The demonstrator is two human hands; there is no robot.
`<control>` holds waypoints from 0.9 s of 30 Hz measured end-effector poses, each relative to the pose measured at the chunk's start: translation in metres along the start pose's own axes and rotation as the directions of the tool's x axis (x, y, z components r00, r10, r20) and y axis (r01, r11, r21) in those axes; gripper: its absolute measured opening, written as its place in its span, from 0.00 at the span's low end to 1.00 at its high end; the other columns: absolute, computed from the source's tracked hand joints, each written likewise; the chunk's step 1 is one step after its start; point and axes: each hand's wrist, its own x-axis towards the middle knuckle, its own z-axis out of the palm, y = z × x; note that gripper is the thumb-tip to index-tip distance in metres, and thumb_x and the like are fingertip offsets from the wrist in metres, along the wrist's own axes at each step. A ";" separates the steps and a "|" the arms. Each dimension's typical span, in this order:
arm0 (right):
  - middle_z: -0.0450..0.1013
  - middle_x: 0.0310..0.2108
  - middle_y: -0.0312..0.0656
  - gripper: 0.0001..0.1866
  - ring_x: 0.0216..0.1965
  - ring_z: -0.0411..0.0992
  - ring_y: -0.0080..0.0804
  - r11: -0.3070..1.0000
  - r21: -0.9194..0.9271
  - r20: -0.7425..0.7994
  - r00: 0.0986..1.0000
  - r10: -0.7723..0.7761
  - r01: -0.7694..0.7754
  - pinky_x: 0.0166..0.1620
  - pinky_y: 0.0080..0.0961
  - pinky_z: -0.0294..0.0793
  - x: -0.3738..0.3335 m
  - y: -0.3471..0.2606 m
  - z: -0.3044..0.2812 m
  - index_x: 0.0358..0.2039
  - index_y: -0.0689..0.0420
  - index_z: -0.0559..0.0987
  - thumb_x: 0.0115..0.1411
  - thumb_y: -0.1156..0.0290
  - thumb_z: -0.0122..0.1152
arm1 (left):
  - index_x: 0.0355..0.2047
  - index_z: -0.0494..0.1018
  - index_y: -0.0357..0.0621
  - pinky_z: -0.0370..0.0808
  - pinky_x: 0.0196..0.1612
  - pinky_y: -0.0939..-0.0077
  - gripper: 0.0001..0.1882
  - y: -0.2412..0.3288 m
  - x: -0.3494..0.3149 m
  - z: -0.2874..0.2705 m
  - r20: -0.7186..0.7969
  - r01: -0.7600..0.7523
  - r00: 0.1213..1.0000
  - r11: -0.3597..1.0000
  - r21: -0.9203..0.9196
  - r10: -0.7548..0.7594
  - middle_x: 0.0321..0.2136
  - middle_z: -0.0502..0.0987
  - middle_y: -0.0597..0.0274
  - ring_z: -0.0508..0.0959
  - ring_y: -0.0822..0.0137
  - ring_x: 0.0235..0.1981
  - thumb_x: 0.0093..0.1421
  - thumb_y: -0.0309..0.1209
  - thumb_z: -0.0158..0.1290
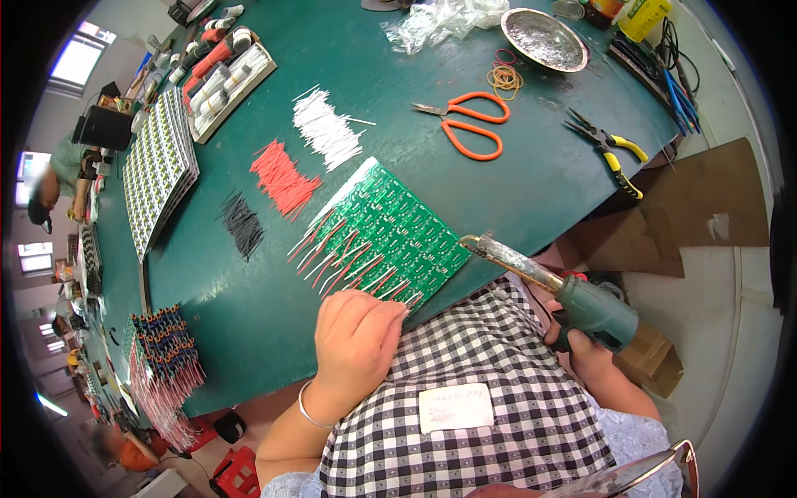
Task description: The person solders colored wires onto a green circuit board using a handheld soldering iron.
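My left hand (353, 336) is closed in a pinch at the near edge of a green circuit board panel (398, 224), on what looks like a thin wire, mostly hidden by the fingers. Red and white wires (340, 257) stick out in a row along the panel's left and near side. My right hand (585, 353) grips a soldering gun (598, 311) with a dark green body. Its metal tip (477, 242) points left, by the panel's right corner. Beyond the panel lie loose bundles of white wires (326, 129), red wires (284, 178) and black wires (242, 224).
Orange-handled scissors (473, 124), yellow-handled pliers (610, 149), rubber bands (505, 79) and a metal bowl (544, 40) lie on the green table (249, 332). At left are stacked board panels (162, 166), a tray of spools (232, 83) and wired boards (166, 353). Other people sit farther left.
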 end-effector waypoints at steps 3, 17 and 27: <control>0.72 0.41 0.44 0.26 0.27 0.71 0.26 1.000 0.008 -0.050 0.999 -0.012 0.012 0.35 0.24 0.71 0.001 -0.001 0.004 0.51 0.65 0.69 0.58 0.60 0.59 | 0.24 0.75 0.42 0.69 0.31 0.69 0.10 0.004 0.010 -0.003 -0.027 -0.029 0.999 1.000 0.004 0.029 0.22 0.71 0.62 0.72 0.60 0.27 0.40 0.19 0.62; 0.74 0.38 0.45 0.15 0.39 0.74 0.38 0.861 -0.475 0.175 0.978 -0.114 0.185 0.44 0.31 0.73 0.005 -0.016 0.001 0.39 0.62 0.76 0.49 0.74 0.64 | 0.23 0.74 0.42 0.69 0.29 0.69 0.11 -0.008 -0.002 0.013 0.007 -0.043 0.999 0.998 -0.034 0.044 0.21 0.70 0.62 0.72 0.61 0.25 0.38 0.18 0.61; 0.75 0.39 0.46 0.17 0.40 0.75 0.37 0.845 -0.504 0.163 0.980 -0.112 0.181 0.44 0.31 0.74 0.005 -0.016 0.007 0.40 0.63 0.77 0.48 0.74 0.65 | 0.24 0.74 0.43 0.69 0.29 0.69 0.11 -0.010 -0.004 0.015 0.011 -0.053 0.999 0.997 -0.055 0.053 0.21 0.71 0.62 0.72 0.61 0.25 0.38 0.19 0.61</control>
